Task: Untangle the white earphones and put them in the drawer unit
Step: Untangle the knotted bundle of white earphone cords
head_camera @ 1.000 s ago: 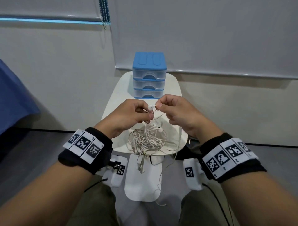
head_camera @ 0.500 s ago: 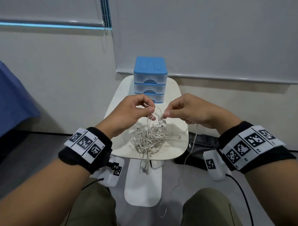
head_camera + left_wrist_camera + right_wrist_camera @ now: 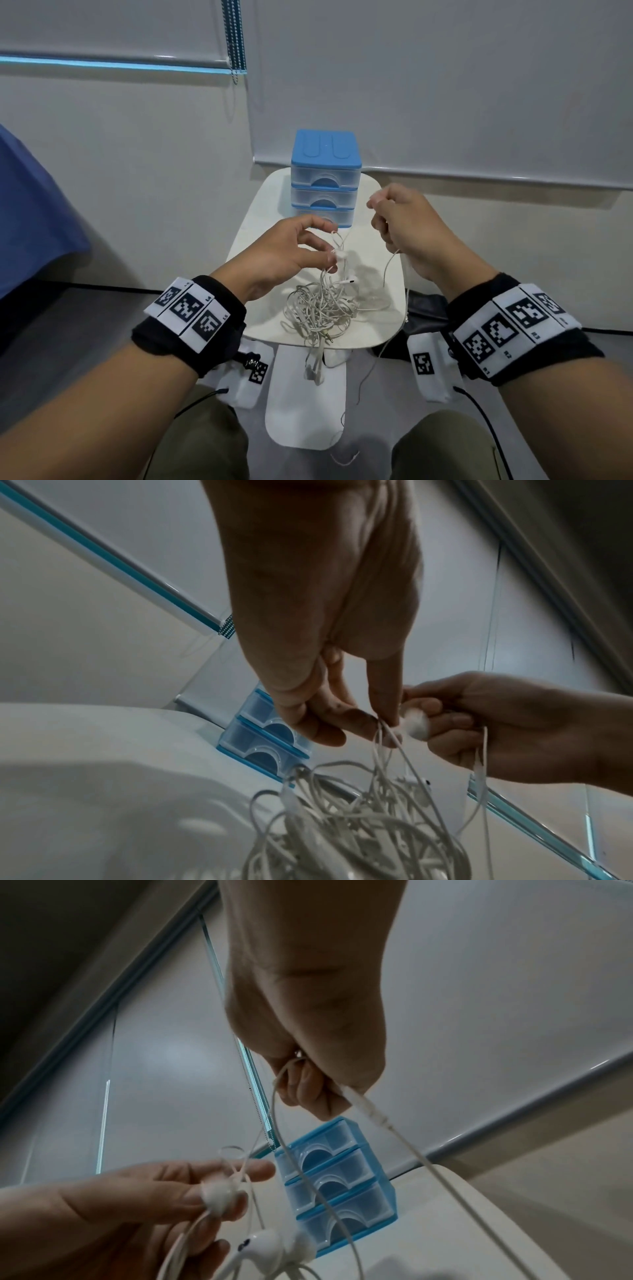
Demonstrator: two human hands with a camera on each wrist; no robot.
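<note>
The white earphones lie in a tangled heap on the small white table. My left hand hovers above the heap and pinches one earbud, with cords dropping from it into the tangle. Up and to the right, my right hand is closed round a single cord that trails off the table's right edge. The blue drawer unit stands at the back of the table with all three drawers closed.
Part of the tangle hangs over the table's front edge, above the white table base. A black bag lies on the floor at the right. A blue cloth is at the left, and a blind chain hangs behind.
My hands have parted: the right one rose and moved right, drawing a cord out of the heap. The left hand stayed over the tangle with an earbud.
</note>
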